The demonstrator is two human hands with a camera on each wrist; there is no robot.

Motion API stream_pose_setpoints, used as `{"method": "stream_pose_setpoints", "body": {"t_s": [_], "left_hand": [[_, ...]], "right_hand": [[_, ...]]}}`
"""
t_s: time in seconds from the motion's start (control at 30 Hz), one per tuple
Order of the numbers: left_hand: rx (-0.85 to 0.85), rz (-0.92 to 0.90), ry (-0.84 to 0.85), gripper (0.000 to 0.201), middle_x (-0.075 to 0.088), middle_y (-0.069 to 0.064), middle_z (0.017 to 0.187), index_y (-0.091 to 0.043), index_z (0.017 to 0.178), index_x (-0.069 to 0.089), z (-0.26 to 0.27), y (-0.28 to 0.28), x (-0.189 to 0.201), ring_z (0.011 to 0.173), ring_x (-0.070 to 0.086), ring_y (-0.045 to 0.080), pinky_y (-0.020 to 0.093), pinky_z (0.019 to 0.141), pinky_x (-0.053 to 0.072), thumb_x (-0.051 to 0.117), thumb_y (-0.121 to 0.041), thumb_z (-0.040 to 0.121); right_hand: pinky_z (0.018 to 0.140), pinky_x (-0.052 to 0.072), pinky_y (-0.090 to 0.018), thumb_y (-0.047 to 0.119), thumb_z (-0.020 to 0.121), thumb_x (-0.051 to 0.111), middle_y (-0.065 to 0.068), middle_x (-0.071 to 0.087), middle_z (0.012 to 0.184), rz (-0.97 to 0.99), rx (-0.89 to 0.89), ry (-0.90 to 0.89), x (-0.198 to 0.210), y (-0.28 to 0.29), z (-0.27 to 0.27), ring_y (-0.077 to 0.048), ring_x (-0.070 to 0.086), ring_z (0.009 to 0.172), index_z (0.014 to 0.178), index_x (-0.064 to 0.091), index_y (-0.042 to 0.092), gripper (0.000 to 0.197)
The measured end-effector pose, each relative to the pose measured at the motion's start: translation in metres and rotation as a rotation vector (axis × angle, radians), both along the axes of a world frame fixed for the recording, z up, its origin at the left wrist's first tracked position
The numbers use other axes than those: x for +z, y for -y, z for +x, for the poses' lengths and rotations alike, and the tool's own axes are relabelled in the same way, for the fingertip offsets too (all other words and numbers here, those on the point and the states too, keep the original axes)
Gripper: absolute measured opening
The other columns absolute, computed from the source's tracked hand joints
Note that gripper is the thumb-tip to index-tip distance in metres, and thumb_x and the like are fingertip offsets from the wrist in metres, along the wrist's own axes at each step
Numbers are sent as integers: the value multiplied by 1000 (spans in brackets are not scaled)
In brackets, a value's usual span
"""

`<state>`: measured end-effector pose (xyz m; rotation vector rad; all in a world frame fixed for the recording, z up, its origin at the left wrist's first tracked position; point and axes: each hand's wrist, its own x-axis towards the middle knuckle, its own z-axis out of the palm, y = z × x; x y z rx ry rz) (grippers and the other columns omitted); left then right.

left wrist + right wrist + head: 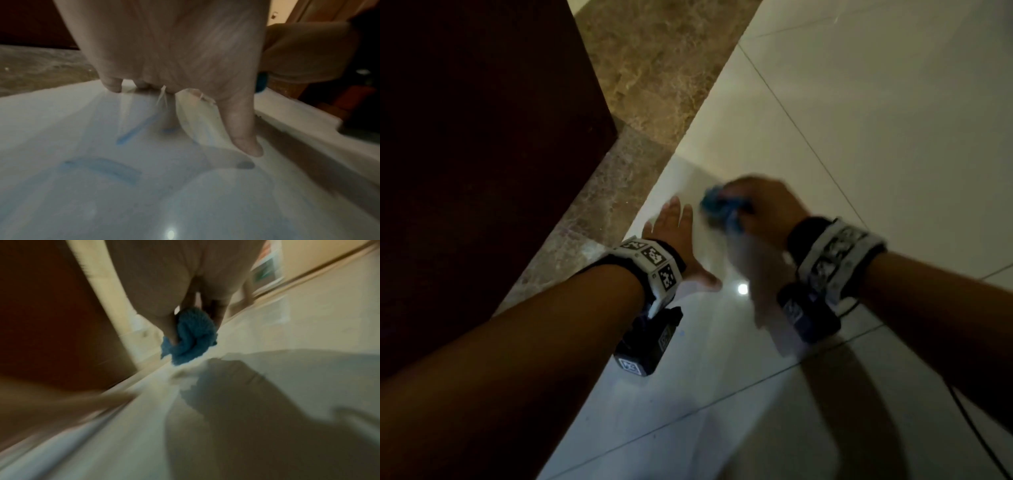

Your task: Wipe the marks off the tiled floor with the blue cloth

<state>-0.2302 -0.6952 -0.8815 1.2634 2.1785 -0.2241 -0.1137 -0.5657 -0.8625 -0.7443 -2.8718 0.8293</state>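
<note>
My right hand [756, 202] grips a bunched blue cloth [717, 204] and presses it onto the white tiled floor [859, 137]; it is smeared by motion. In the right wrist view the fingers curl round the cloth [189, 340], whose lower folds touch the tile. Just left of the cloth, my left hand [676, 226] lies flat on the floor with fingers straight and thumb spread, holding nothing. Under that palm, the left wrist view shows blue marks on the tile: a streak [133, 131] and a fainter angular one [100, 168]. Past the thumb peeks a bit of the cloth [261, 82].
A dark red-brown wooden panel [482, 137] rises at the left. A brown marble strip [654, 68] runs between it and the white tiles. A black cable [979, 442] trails on the floor at the lower right. White tiles stretch away to the right.
</note>
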Motion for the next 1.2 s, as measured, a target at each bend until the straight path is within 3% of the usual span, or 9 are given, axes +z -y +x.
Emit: {"method": "stream_pose_setpoints", "body": {"t_s": [0.07,0.23,0.33,0.5,0.6,0.7,0.87,1.0,1.2], "left_hand": [[-1,-23,9,150,-27,7,157,-15,150,-21,2,1,-2,146,-19,22,42,121,-2,76,-75,51],[5,1,-6,152,-27,6,157,-15,150,-21,4,4,0,146,-19,21,41,121,-3,80,-70,51],[-1,0,-13,153,-26,6,157,-14,150,-21,5,2,-1,146,-19,21,41,121,-1,80,-71,50],[-6,8,-21,153,-24,6,158,-14,151,-18,0,2,-3,147,-17,21,41,121,1,79,-73,48],[-3,15,-22,152,-25,5,158,-15,150,-20,3,4,-2,147,-17,20,40,121,0,80,-71,50],[10,25,-10,151,-26,5,158,-16,150,-20,4,5,-1,147,-17,19,40,121,-1,80,-70,51],[6,16,-24,152,-25,4,158,-16,150,-20,6,5,0,147,-17,20,42,121,1,80,-71,50],[-3,1,-23,150,-27,7,157,-15,150,-21,5,3,3,147,-18,22,44,121,4,79,-71,52],[-47,83,53,136,-18,6,160,-11,152,-13,13,11,1,148,-9,21,32,120,3,79,-61,64]], "right_hand": [[97,31,-27,13,83,57,-20,57,124,46,-174,-73,4,-36,3,-33,51,118,116,64,3,35],[105,23,-27,14,88,53,-14,43,142,48,-231,237,-15,-56,14,-33,37,130,129,54,10,42],[106,23,-22,32,75,45,-9,48,140,-12,-71,145,-17,-13,12,-28,43,128,124,61,18,53],[102,24,-19,7,83,57,-9,51,137,-19,262,190,-14,16,6,-26,46,126,123,61,17,41],[103,33,-29,24,81,54,-18,56,128,44,-6,37,-8,-27,11,-34,52,119,117,64,6,42],[105,28,-30,11,84,56,-19,48,137,80,-231,149,-10,-59,30,-37,44,125,125,58,7,42],[101,31,-26,32,74,50,-16,56,130,10,-58,115,-16,-3,30,-36,54,116,114,67,13,48],[102,24,-23,15,85,53,-8,48,139,29,141,171,-14,33,18,-27,45,126,124,61,18,39],[103,33,-31,25,79,52,-18,52,132,77,-222,103,-8,-40,42,-36,49,120,124,60,11,47]]}}
